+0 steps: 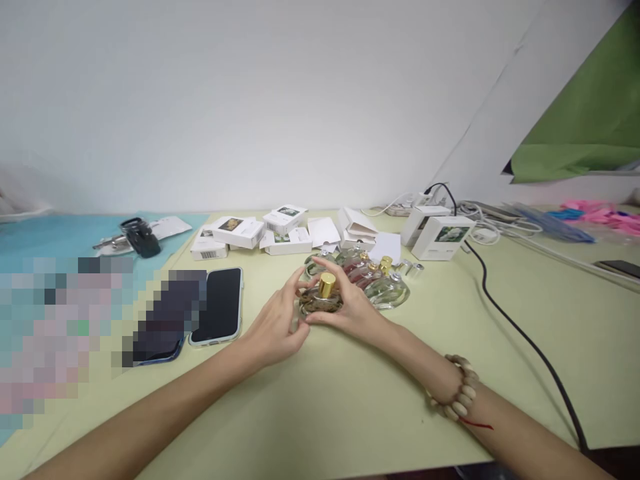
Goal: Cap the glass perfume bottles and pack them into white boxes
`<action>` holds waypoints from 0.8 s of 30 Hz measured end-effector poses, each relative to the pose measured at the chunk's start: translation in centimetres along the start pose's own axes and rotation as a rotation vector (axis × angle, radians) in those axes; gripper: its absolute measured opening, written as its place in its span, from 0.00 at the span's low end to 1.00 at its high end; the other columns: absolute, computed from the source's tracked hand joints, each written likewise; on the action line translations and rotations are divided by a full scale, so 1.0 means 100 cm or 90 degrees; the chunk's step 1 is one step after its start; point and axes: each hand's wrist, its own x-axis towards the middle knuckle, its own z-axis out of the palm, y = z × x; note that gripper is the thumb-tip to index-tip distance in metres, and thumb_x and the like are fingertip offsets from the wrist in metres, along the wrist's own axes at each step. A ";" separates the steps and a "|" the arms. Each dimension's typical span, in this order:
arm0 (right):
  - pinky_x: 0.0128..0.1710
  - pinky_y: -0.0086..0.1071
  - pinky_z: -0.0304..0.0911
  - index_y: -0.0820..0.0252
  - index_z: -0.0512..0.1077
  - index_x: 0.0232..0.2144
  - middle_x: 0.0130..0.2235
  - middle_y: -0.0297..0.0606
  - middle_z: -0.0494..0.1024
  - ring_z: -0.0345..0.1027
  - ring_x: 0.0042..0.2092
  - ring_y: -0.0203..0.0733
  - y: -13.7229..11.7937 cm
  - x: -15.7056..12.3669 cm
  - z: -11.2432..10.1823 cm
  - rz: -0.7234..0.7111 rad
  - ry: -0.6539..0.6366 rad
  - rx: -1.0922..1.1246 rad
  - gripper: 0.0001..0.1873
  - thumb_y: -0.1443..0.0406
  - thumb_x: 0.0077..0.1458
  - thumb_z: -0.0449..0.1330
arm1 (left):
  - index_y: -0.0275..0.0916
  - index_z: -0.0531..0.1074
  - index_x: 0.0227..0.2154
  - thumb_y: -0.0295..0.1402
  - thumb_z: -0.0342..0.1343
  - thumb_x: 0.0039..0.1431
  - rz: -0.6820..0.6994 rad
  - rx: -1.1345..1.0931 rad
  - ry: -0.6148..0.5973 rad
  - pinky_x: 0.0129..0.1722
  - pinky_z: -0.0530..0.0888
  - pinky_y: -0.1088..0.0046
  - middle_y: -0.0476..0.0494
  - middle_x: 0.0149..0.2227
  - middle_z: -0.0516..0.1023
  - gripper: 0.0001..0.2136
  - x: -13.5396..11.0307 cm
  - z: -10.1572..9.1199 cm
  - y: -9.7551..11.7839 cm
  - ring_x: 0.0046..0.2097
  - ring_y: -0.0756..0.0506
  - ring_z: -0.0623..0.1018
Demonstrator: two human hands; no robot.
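Note:
A small round glass perfume bottle with a gold cap [325,293] sits on the pale green table [360,407] between both my hands. My left hand [277,323] curls round its left side, fingers closed on the glass. My right hand [353,303] wraps its right side, with the index finger arched over the top near the cap. Just behind lie several more glass perfume bottles [377,277], some with gold caps, some with silver ones. A beaded bracelet [460,393] is on my right wrist.
Several small white cartons [260,233] lie scattered behind the bottles, two larger ones [440,235] at the right. A dark phone [219,305] lies left of my hands. A black cable [520,333] runs across the right side. Car keys [137,237] rest on a blue cloth.

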 end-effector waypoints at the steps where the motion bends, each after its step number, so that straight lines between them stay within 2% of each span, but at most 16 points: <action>1: 0.40 0.37 0.65 0.53 0.45 0.61 0.43 0.40 0.73 0.70 0.40 0.44 -0.001 0.000 -0.001 0.012 -0.012 -0.001 0.49 0.57 0.41 0.66 | 0.41 0.35 0.60 0.23 0.45 0.50 0.007 -0.004 0.014 0.48 0.67 0.63 0.37 0.53 0.62 0.35 -0.001 0.000 -0.001 0.50 0.45 0.67; 3: 0.40 0.36 0.65 0.53 0.46 0.61 0.41 0.38 0.74 0.70 0.40 0.44 -0.004 0.000 -0.003 0.028 -0.040 -0.010 0.48 0.58 0.42 0.66 | 0.41 0.39 0.59 0.21 0.42 0.51 0.014 0.001 0.047 0.48 0.67 0.63 0.37 0.53 0.62 0.32 -0.002 0.001 -0.002 0.50 0.46 0.67; 6: 0.39 0.34 0.63 0.52 0.54 0.58 0.42 0.37 0.74 0.69 0.41 0.44 -0.008 0.000 -0.006 0.051 -0.068 -0.028 0.41 0.58 0.43 0.64 | 0.41 0.47 0.56 0.21 0.41 0.52 -0.005 0.023 0.099 0.48 0.66 0.63 0.37 0.52 0.63 0.27 -0.001 -0.005 -0.003 0.51 0.46 0.67; 12: 0.38 0.32 0.60 0.47 0.58 0.54 0.44 0.34 0.73 0.68 0.43 0.45 -0.012 -0.004 -0.008 0.100 -0.064 -0.059 0.35 0.56 0.44 0.62 | 0.40 0.60 0.49 0.31 0.47 0.55 -0.092 0.115 0.209 0.51 0.63 0.60 0.39 0.50 0.66 0.17 0.028 -0.049 -0.008 0.53 0.43 0.66; 15: 0.38 0.31 0.59 0.46 0.60 0.52 0.45 0.32 0.72 0.67 0.44 0.44 -0.013 -0.005 -0.007 0.100 -0.056 -0.052 0.31 0.57 0.44 0.62 | 0.39 0.66 0.43 0.35 0.52 0.51 -0.180 0.114 0.209 0.53 0.62 0.58 0.40 0.47 0.70 0.15 0.048 -0.064 -0.018 0.52 0.40 0.67; 17: 0.39 0.31 0.59 0.47 0.61 0.51 0.44 0.32 0.72 0.67 0.44 0.44 -0.014 -0.006 -0.007 0.090 -0.047 -0.045 0.31 0.58 0.43 0.62 | 0.39 0.69 0.40 0.36 0.53 0.50 -0.200 0.080 0.187 0.51 0.64 0.60 0.40 0.46 0.71 0.14 0.062 -0.062 -0.024 0.51 0.41 0.69; 20: 0.37 0.31 0.58 0.48 0.58 0.53 0.41 0.33 0.73 0.67 0.40 0.43 -0.016 -0.008 -0.005 0.078 -0.032 -0.046 0.33 0.59 0.43 0.61 | 0.38 0.70 0.40 0.35 0.52 0.51 -0.149 0.035 0.146 0.49 0.66 0.62 0.41 0.46 0.72 0.13 0.087 -0.046 -0.025 0.50 0.42 0.70; 22: 0.36 0.31 0.58 0.49 0.53 0.55 0.39 0.33 0.72 0.67 0.38 0.42 -0.018 -0.010 -0.003 0.070 -0.012 -0.042 0.35 0.60 0.45 0.60 | 0.38 0.71 0.40 0.34 0.52 0.51 -0.108 0.025 0.121 0.49 0.67 0.63 0.41 0.45 0.73 0.13 0.111 -0.034 -0.020 0.49 0.43 0.71; 24: 0.37 0.31 0.59 0.50 0.50 0.56 0.41 0.34 0.71 0.66 0.38 0.40 -0.020 -0.010 -0.001 0.044 0.030 -0.027 0.36 0.62 0.45 0.59 | 0.37 0.71 0.38 0.34 0.52 0.50 -0.084 -0.015 0.089 0.47 0.68 0.65 0.41 0.43 0.74 0.12 0.142 -0.025 -0.012 0.45 0.44 0.73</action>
